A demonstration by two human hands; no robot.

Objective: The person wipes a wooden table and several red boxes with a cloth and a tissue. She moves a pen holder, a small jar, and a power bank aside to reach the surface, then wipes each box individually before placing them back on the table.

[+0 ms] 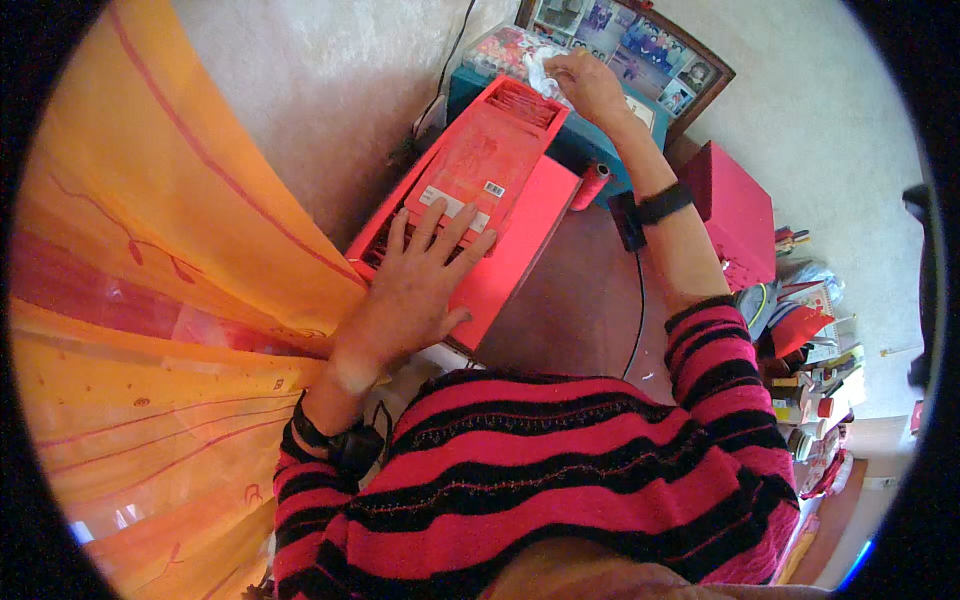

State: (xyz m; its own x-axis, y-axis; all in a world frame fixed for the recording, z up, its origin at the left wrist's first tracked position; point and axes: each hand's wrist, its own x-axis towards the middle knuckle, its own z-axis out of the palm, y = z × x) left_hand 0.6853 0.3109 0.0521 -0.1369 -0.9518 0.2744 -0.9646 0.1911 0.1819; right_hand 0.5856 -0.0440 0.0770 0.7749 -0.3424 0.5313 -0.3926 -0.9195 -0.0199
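My left hand (409, 292) lies palm down with fingers spread on a flat red packet (484, 161), which bears a white label and a printed code. That packet rests over the top of a long red box (420, 176), and more red items (521, 105) show inside at its far end. Beneath the box is a larger flat red surface (517, 240). At the far end my right hand (592, 86) pinches a crumpled white cloth or tissue (540, 71) close to the box's rim. The fingertips of my right hand are partly hidden.
A teal box (469, 90) stands behind, with a framed set of photos (660, 56) leaning on the wall. To the right are a red cylinder (591, 187), a black device (626, 221) with a cable, and a magenta box (739, 214). An orange curtain (165, 225) hangs at left.
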